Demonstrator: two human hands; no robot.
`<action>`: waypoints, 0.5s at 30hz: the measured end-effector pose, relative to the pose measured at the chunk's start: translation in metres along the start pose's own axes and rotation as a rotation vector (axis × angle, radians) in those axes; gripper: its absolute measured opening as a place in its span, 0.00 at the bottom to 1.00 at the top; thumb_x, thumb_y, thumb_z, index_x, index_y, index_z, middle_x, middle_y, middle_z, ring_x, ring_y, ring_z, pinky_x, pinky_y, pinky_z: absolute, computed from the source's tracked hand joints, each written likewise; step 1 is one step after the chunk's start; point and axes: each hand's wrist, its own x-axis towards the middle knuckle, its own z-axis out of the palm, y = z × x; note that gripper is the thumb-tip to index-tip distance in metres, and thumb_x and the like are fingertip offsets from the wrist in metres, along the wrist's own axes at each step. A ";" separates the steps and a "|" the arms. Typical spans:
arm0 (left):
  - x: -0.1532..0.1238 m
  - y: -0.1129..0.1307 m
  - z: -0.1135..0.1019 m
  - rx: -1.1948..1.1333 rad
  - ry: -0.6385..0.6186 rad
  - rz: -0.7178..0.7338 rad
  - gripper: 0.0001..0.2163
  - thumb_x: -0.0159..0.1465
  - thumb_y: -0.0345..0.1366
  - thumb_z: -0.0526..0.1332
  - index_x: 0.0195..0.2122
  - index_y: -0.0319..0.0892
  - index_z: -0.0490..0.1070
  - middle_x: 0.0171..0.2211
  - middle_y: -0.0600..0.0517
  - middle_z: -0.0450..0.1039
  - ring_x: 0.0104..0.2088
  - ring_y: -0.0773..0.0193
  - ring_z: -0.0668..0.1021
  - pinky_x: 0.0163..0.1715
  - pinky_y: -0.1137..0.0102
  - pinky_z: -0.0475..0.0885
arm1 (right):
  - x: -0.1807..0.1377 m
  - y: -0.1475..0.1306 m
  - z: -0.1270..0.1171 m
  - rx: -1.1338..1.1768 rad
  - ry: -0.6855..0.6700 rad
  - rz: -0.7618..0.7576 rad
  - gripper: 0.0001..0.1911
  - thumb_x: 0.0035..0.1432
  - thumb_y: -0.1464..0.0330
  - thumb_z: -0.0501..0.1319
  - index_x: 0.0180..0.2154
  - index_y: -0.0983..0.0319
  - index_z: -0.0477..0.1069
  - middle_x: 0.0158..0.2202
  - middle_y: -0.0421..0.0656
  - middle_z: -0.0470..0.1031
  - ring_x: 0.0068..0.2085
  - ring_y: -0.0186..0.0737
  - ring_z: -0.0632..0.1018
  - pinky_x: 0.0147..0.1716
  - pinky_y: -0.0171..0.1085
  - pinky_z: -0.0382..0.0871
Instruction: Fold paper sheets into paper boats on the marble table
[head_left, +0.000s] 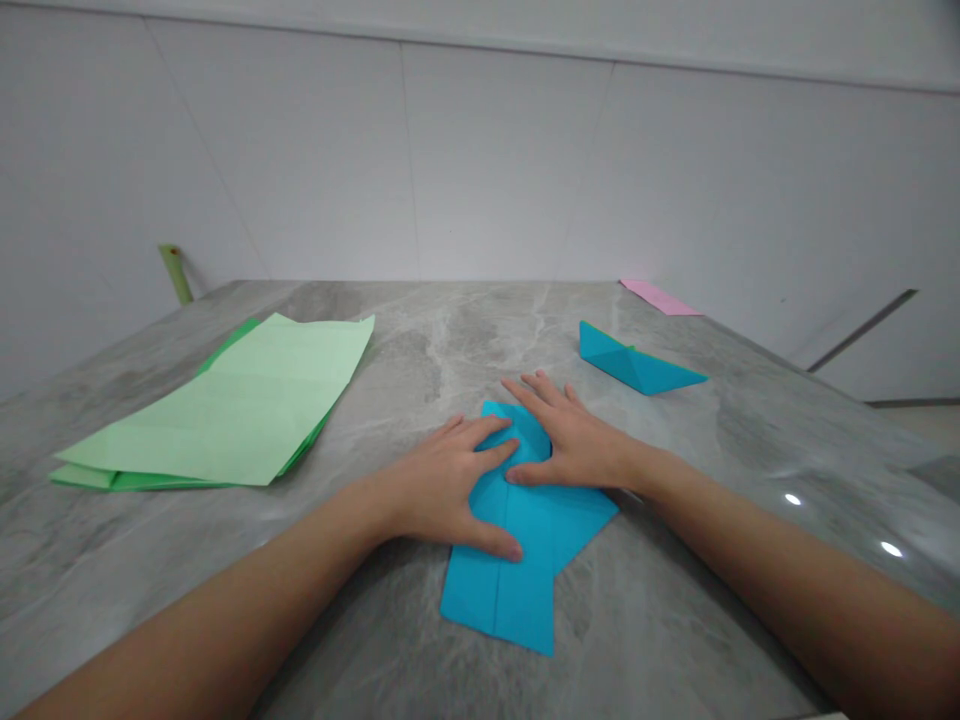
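Note:
A sheet of blue paper [525, 585], partly folded, lies on the table in front of me. A crease runs down its middle, and a pointed flap sticks out to the right. Across its left side rests my left hand [457, 485], fingers spread and flat on the paper. My right hand [574, 435] presses the upper right part, its fingers also apart and its thumb near the crease. The hands cover much of the paper's upper half. Beyond my right hand stands a folded blue paper boat [641, 368], apart from both hands.
On the left lies a stack of light and darker green paper sheets [225, 410]. A pink paper [660, 297] sits at the far right edge of the grey marbled table [420, 340]. White wall panels [495, 160] rise behind, with a green strip-like object [175, 272] at the far left.

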 end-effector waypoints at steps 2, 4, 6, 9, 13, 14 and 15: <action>-0.001 -0.001 0.000 0.011 -0.015 0.007 0.46 0.54 0.65 0.60 0.68 0.44 0.52 0.70 0.39 0.46 0.69 0.42 0.50 0.65 0.44 0.40 | 0.000 0.000 0.000 0.013 0.011 -0.015 0.59 0.48 0.43 0.65 0.70 0.58 0.39 0.71 0.57 0.42 0.70 0.67 0.39 0.62 0.69 0.38; -0.002 -0.002 0.000 0.018 -0.037 0.014 0.48 0.54 0.65 0.60 0.69 0.43 0.50 0.70 0.39 0.44 0.69 0.41 0.48 0.65 0.43 0.38 | -0.001 -0.001 0.000 0.019 0.011 -0.024 0.57 0.48 0.45 0.65 0.70 0.57 0.40 0.71 0.57 0.43 0.70 0.67 0.40 0.62 0.70 0.39; -0.002 -0.002 -0.001 0.023 -0.052 0.019 0.48 0.54 0.65 0.60 0.69 0.42 0.49 0.71 0.38 0.43 0.69 0.40 0.47 0.64 0.42 0.38 | -0.001 -0.003 -0.001 0.020 -0.009 -0.014 0.57 0.49 0.46 0.65 0.70 0.58 0.40 0.71 0.57 0.44 0.70 0.67 0.40 0.62 0.70 0.39; -0.002 -0.002 -0.001 0.024 -0.059 0.020 0.49 0.54 0.65 0.60 0.69 0.42 0.48 0.71 0.39 0.42 0.69 0.40 0.47 0.64 0.42 0.38 | -0.001 -0.005 -0.002 0.020 -0.029 -0.003 0.56 0.49 0.47 0.66 0.70 0.58 0.41 0.71 0.57 0.44 0.70 0.67 0.41 0.62 0.70 0.38; -0.002 -0.002 0.000 0.021 -0.059 0.018 0.48 0.54 0.65 0.60 0.70 0.44 0.47 0.71 0.40 0.41 0.69 0.41 0.47 0.64 0.42 0.37 | -0.002 -0.004 -0.001 0.004 -0.021 -0.015 0.56 0.50 0.47 0.65 0.70 0.58 0.40 0.71 0.56 0.42 0.70 0.66 0.39 0.62 0.69 0.38; -0.002 -0.002 0.000 0.019 -0.060 0.021 0.49 0.54 0.65 0.60 0.70 0.43 0.47 0.71 0.40 0.41 0.69 0.41 0.46 0.64 0.41 0.36 | -0.002 -0.004 -0.001 0.003 -0.021 -0.016 0.56 0.50 0.47 0.65 0.70 0.58 0.40 0.71 0.56 0.42 0.70 0.66 0.39 0.62 0.69 0.38; -0.002 -0.002 0.000 0.017 -0.062 0.023 0.49 0.54 0.65 0.60 0.70 0.43 0.47 0.71 0.39 0.41 0.69 0.40 0.46 0.64 0.41 0.36 | -0.002 -0.004 0.000 0.003 -0.022 -0.015 0.56 0.50 0.47 0.65 0.70 0.58 0.40 0.71 0.57 0.42 0.70 0.66 0.39 0.62 0.69 0.38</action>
